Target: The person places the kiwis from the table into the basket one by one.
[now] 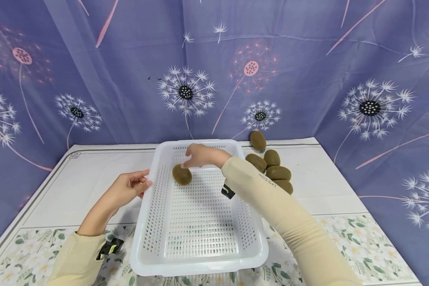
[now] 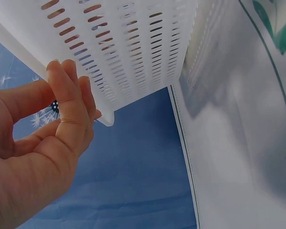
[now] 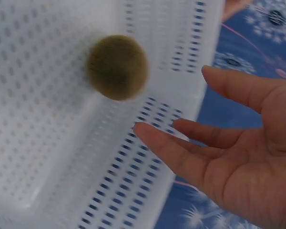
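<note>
A brown kiwi lies inside a white perforated plastic basket, toward its far left corner. My right hand hovers over the far end of the basket just beyond the kiwi. In the right wrist view its fingers are spread, with a gap between them and the kiwi. At the basket's left rim is my left hand, its fingertips by the outer edge. The left wrist view shows that hand with loosely bent fingers beside the rim, not wrapped around it.
Several more kiwis lie on the table to the right of the basket, partly behind the right sleeve. A white cloth and a floral cloth cover the table. A purple dandelion-print curtain hangs behind and at both sides.
</note>
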### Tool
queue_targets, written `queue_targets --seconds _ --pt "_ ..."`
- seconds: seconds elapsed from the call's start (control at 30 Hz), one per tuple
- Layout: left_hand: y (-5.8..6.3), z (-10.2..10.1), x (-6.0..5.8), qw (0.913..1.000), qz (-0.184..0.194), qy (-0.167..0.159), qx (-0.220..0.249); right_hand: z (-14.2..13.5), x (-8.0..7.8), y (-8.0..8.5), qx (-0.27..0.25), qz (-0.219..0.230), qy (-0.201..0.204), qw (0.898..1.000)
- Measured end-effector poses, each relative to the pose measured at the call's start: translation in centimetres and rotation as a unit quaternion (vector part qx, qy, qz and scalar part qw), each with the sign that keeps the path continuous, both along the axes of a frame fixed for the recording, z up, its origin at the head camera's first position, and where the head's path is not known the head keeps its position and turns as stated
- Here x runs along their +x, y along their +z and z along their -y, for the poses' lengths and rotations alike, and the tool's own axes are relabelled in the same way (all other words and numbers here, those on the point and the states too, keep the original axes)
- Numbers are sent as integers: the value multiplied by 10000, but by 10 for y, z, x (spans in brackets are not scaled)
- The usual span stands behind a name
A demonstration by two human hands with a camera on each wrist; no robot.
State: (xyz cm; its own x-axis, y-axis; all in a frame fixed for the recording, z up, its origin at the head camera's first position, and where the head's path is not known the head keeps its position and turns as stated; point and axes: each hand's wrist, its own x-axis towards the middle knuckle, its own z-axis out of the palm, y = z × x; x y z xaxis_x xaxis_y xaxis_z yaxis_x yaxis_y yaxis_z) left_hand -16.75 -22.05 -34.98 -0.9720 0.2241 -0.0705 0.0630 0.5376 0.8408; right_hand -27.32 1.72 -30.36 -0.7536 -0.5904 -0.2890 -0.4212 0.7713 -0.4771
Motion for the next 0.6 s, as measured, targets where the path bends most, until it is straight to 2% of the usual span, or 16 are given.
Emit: queue_targets --seconds 0.1,0.27,0.43,0.6 --pt "0 1 0 10000 -3 1 17 -8 1 15 -233 -196 88 9995" --pt "1 1 0 10000 -7 -1 -30 -30 0 36 -972 -486 155 9940" --pt "0 1 0 10000 -37 -18 14 -55 1 50 -1555 -500 -237 9863" --pt "-1 1 0 10000 -17 6 65 -82 3 57 -1931 -504 -593 9781"
